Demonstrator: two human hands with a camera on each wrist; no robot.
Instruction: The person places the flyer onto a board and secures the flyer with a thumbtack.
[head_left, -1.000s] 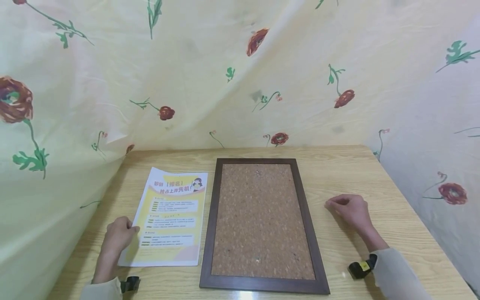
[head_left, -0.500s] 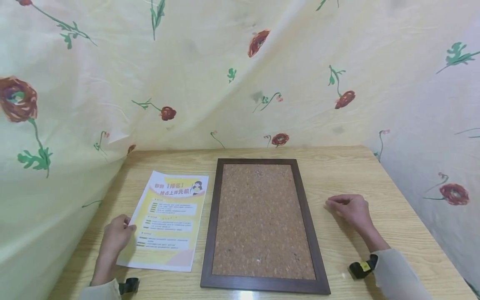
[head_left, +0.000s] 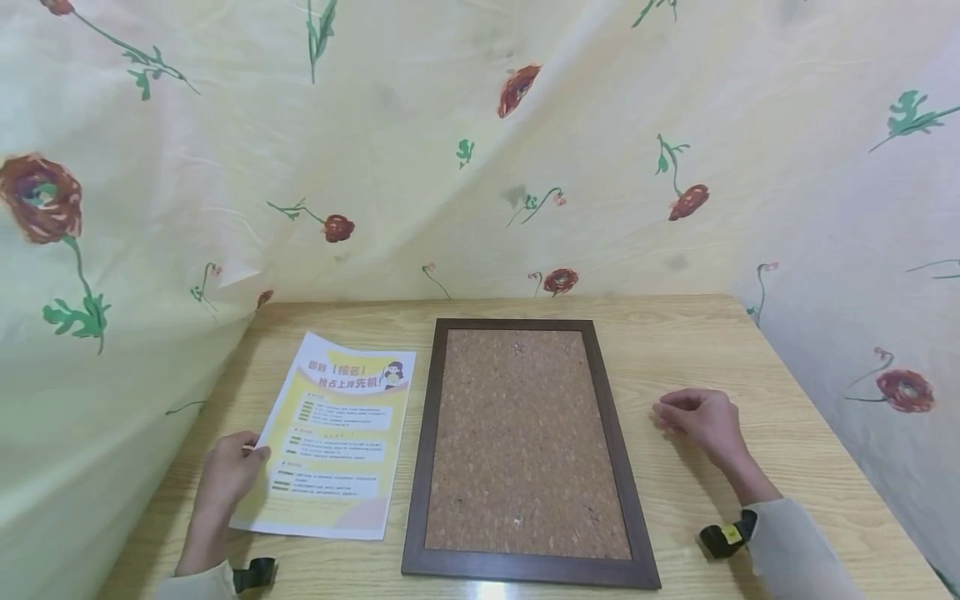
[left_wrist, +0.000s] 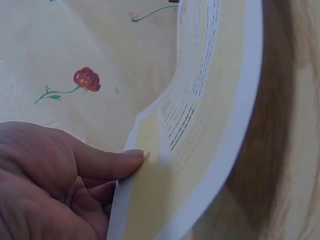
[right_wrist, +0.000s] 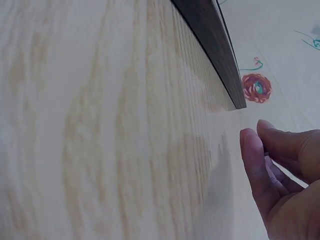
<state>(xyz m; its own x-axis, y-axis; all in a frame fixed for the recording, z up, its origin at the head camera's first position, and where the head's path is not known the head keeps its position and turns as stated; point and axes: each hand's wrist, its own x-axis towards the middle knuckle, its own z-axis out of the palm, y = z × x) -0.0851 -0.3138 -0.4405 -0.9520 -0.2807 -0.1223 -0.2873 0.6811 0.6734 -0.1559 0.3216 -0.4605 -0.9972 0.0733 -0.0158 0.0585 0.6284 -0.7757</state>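
In the head view a printed poster sheet [head_left: 330, 450], yellow and white with Chinese lettering and a small drawn figure, slants at the left of the table. My left hand [head_left: 228, 473] pinches its left edge, thumb on the printed face. Seen from the left wrist, the paper [left_wrist: 200, 145] bows in a curve, its near edge raised over the wood. A cork board [head_left: 525, 442] in a dark brown frame lies flat in the middle, right of the sheet. My right hand [head_left: 701, 421] is beside the board, fingers loosely bent, thumb and forefinger [right_wrist: 254, 150] nearly meeting with nothing visible between them.
Under everything is a light wood-grain table [head_left: 675, 333]. A cream cloth [head_left: 420, 167] with red flowers hangs along its back and sides. Black wrist cameras sit at both cuffs, the right one [head_left: 723, 537] close over the wood.
The left hand has shifted slightly left, and the poster sheet's lower edge has moved with it, a little left and nearer. The right hand has stayed in place.
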